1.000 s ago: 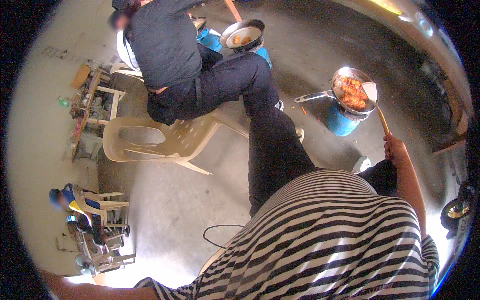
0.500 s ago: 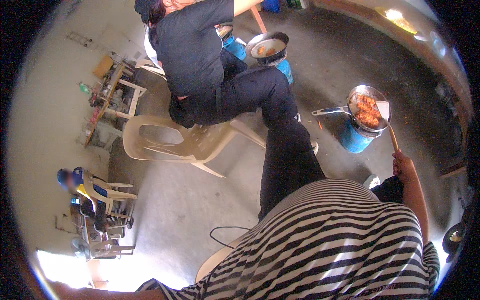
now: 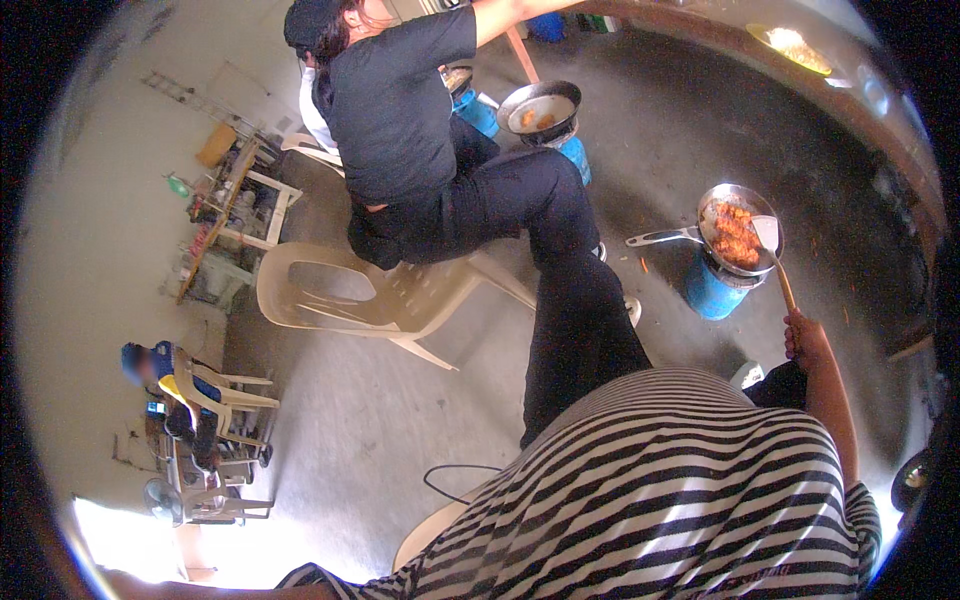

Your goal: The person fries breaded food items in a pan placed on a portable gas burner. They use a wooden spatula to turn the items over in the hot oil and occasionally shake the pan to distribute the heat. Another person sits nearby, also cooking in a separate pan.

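Note:
My right hand (image 3: 808, 340) is closed around the wooden handle of a spatula (image 3: 766, 234). The pale, flat blade rests in a frying pan (image 3: 708, 246), against orange-brown pieces of food (image 3: 737, 240). That pan sits on a stove with a blue, round base (image 3: 714, 292), its long metal handle pointing left. My left forearm (image 3: 230, 590) runs along the lower left edge, and the hand itself lies outside the picture.
At the upper left, a person in black (image 3: 400, 120) sits on a beige plastic chair (image 3: 350, 295), one arm stretched forward. Beside them another pan (image 3: 540, 108) with food stands on a blue stove. A second person (image 3: 190, 385) sits far left. A white-framed table (image 3: 265, 205) holds clutter.
The whole scene sits slightly lower in the picture, as my view has tilted a little. The spatula stays in the pan, still in my right hand's grip.

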A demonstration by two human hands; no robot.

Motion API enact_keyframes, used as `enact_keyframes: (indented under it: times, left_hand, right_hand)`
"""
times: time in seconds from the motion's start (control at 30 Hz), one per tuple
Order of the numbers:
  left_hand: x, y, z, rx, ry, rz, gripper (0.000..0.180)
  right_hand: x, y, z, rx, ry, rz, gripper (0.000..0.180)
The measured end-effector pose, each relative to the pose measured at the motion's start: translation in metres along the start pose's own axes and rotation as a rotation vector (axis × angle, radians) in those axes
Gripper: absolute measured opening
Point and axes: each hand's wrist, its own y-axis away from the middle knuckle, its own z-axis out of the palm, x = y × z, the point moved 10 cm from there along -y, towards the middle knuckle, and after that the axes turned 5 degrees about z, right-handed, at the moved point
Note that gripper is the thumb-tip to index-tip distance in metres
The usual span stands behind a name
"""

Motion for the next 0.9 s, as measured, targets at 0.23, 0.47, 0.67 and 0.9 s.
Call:
enact_keyframes:
  times: [0.23,0.47,0.67,0.9]
  left_hand:
    - [0.003,-0.001,-0.001,0.014,-0.02,-0.006,0.016]
    - [0.007,-0.002,-0.002,0.031,-0.035,-0.003,0.016]
    - [0.009,-0.002,-0.003,0.038,-0.048,0.003,0.016]
    - [0.016,-0.003,-0.002,0.046,-0.048,0.029,0.016]
  right_hand:
    - [0.002,0.001,0.002,-0.043,-0.061,-0.006,0.032]
    - [0.003,-0.003,0.001,-0.043,-0.043,0.011,0.032]
    - [0.002,-0.004,0.003,-0.059,-0.023,0.0,0.035]
    - [0.002,-0.002,-0.003,-0.041,-0.008,-0.002,0.034]
